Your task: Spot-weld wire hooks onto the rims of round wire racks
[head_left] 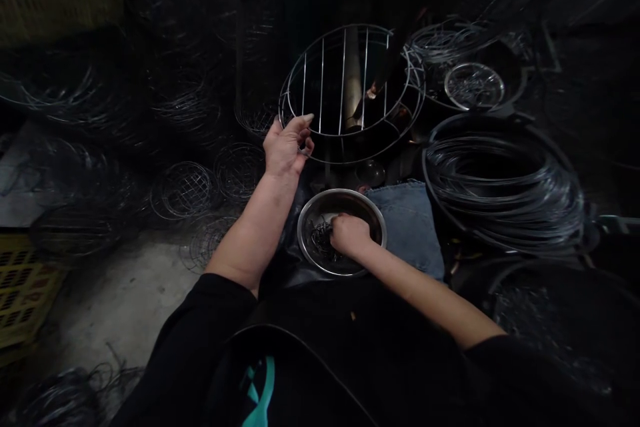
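My left hand (286,145) grips the near rim of a round wire frame (350,90), a basket-like cage of rings joined by straight upright wires, tilted toward me. My right hand (349,235) reaches into a shiny metal bowl (375,217) on my lap, its fingers curled down among small dark wire pieces (319,238) in the bowl. Whether the fingers hold any of them is hidden. A dark machine arm with a metal tip (367,93) stands inside the frame.
Big coils of wire (500,180) lie at the right, with another wire ring (474,85) behind. Several finished wire baskets (185,190) are heaped at the left on a grey floor. A yellow crate (23,290) sits at the far left.
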A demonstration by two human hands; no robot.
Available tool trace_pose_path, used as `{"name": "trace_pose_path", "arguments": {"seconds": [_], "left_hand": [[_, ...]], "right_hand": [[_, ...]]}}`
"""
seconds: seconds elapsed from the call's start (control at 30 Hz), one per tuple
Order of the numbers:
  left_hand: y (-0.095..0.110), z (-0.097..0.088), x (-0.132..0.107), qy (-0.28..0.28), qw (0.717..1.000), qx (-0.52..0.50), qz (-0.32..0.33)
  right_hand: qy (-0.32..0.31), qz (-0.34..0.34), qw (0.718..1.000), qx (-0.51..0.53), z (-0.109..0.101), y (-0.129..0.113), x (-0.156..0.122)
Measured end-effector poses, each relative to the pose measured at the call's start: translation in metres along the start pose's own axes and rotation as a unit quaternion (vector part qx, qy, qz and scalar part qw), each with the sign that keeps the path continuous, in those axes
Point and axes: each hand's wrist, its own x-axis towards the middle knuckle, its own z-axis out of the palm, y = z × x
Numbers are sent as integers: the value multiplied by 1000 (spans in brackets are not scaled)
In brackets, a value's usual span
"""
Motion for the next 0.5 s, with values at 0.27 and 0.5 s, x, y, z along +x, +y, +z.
{"name": "trace_pose_path", "arguments": {"seconds": [0.27, 0.5], "left_hand": [[0, -7, 2, -8, 1000, -2, 4], [0, -6, 3, -19, 1000, 1, 8]], "right_hand": [[49, -24, 952, 300, 4, 42, -6], [37, 76, 815, 573, 2, 38, -14]]}}
